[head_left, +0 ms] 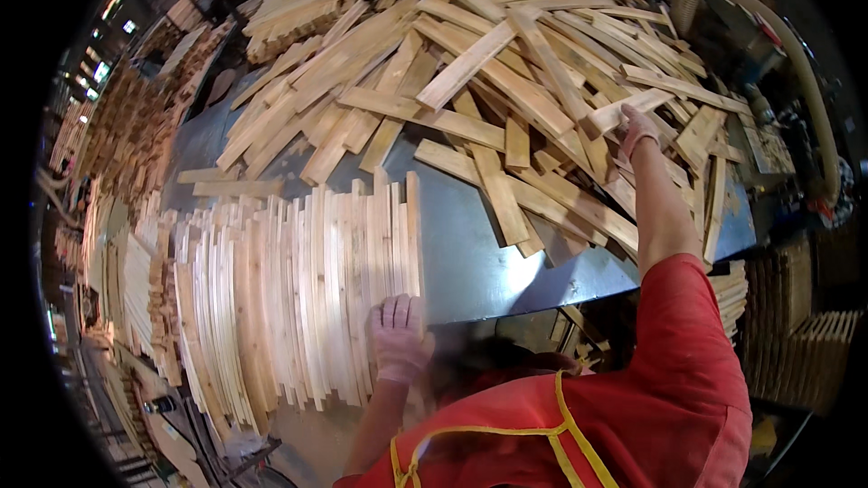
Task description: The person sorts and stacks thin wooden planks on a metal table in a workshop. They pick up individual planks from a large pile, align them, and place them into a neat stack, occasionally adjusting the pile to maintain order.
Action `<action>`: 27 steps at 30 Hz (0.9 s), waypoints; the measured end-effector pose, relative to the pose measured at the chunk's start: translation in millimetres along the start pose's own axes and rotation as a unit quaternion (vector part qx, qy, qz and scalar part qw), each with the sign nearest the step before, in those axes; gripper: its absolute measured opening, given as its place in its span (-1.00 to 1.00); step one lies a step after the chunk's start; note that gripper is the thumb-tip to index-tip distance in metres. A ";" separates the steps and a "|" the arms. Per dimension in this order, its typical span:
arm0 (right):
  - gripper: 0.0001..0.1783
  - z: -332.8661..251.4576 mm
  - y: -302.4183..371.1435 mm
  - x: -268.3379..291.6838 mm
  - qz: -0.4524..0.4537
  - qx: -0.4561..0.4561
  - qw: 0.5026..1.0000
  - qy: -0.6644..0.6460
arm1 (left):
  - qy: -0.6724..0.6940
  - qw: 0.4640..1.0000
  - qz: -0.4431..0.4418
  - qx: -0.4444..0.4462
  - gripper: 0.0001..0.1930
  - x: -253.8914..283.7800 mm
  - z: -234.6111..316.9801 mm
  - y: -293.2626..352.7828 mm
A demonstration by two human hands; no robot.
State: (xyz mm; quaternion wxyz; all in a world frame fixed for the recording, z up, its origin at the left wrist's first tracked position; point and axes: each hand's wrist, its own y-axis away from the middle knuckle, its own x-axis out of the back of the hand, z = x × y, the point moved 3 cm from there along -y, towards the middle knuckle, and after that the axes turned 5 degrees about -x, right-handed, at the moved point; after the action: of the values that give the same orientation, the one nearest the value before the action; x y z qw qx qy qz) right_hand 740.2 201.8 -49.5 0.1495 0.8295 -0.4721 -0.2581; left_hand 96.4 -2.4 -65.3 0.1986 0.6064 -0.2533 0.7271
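My right hand (639, 129), in a pale glove, reaches into a large heap of loose wooden slats (506, 63) on a metal table. Its fingers are closed on the edge of a short light slat (633, 110) on the heap's right side. My left hand (400, 339), gloved too, lies against the right end of a row of slats (316, 289) standing side by side on edge. Its fingers lie flat over the last slats, near their lower ends, and grasp nothing that I can make out.
The metal tabletop (466, 262) shows between the row and the heap. Stacked slats (303, 9) stand at the far left, with more stacked wood (136, 126) beyond. A ribbed hose (814, 99) and machinery are at the right. Further stacks (787, 343) stand below the table's right side.
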 end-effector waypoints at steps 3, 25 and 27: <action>-0.83 -30.6 -24.4 3.3 -0.183 -0.092 0.969 -0.138 | 0.019 1.000 0.010 -0.008 -0.21 7.0 2.3 -11.9; -0.18 295.0 422.2 -23.8 -0.618 -0.115 0.578 0.520 | 0.091 0.984 -0.010 0.153 -0.39 21.8 -17.1 84.7; -0.27 283.4 371.6 -44.7 -0.572 -0.084 0.627 0.522 | 0.121 0.979 -0.004 0.164 -0.40 23.5 -20.4 85.7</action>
State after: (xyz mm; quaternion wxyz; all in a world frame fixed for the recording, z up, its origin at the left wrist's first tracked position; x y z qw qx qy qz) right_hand 297.6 49.6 -86.9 0.2618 0.9125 0.2784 0.1456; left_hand 25.1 -58.3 -55.9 0.1286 0.5391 -0.1018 0.8261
